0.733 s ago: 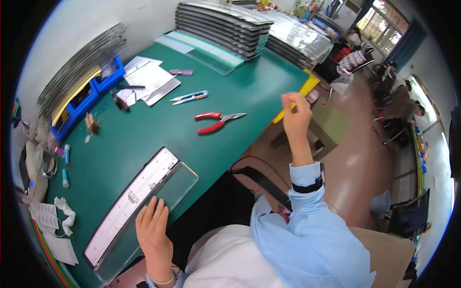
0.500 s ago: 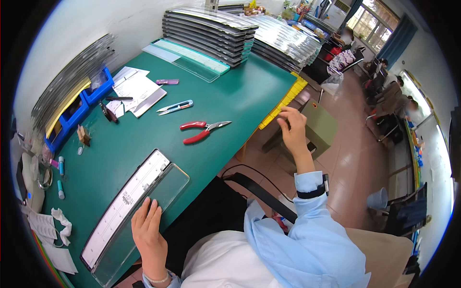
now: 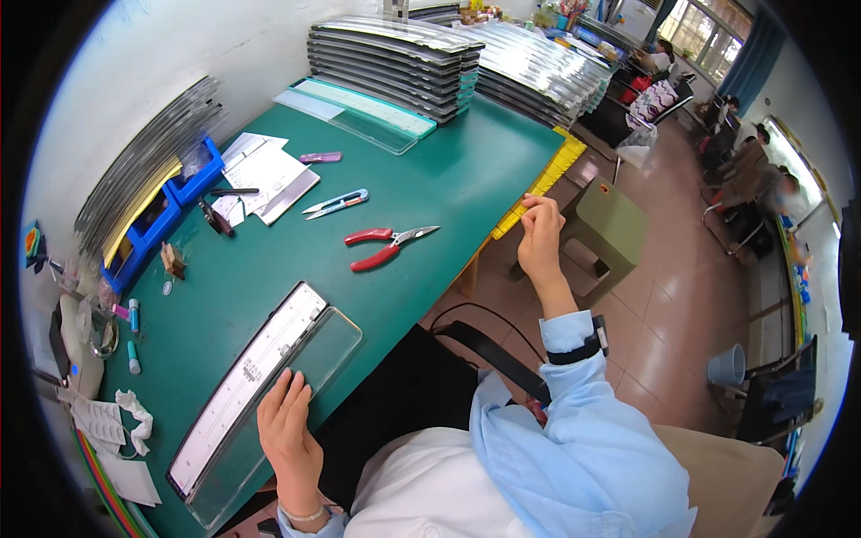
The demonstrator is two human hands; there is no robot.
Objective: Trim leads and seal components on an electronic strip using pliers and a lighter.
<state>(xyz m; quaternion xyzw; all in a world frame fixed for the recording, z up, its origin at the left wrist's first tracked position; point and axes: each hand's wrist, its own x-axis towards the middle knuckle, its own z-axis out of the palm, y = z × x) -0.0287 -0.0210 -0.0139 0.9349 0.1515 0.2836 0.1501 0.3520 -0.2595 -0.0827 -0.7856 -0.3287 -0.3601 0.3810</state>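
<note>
My left hand (image 3: 291,435) lies with stretched fingers on a long, curved panel. The panel has a white strip (image 3: 256,372) with a dark rim and, along its near side, a clear plastic piece (image 3: 332,345) under my fingertips. At the table's right edge, my right hand (image 3: 541,240) is raised, its fingers curled and pressed together beside a yellow strip (image 3: 554,170). Whatever those fingers hold, if anything, is too small to make out. Red-handled pliers (image 3: 386,247) lie on the green table (image 3: 448,193) between my hands, and blue-handled thread snips (image 3: 338,203) are farther back.
Tall stacks of similar panels (image 3: 386,72) stand at the back, with a teal-edged panel (image 3: 359,112) before them. Papers (image 3: 260,170) and blue bins (image 3: 161,220) line the left side. Right of the table are a green stool (image 3: 605,224) and several seated people farther off.
My right hand's fingers have drawn together, and the hand sits closer to the yellow strip. The whole view has shifted slightly. My left hand remains on the panel.
</note>
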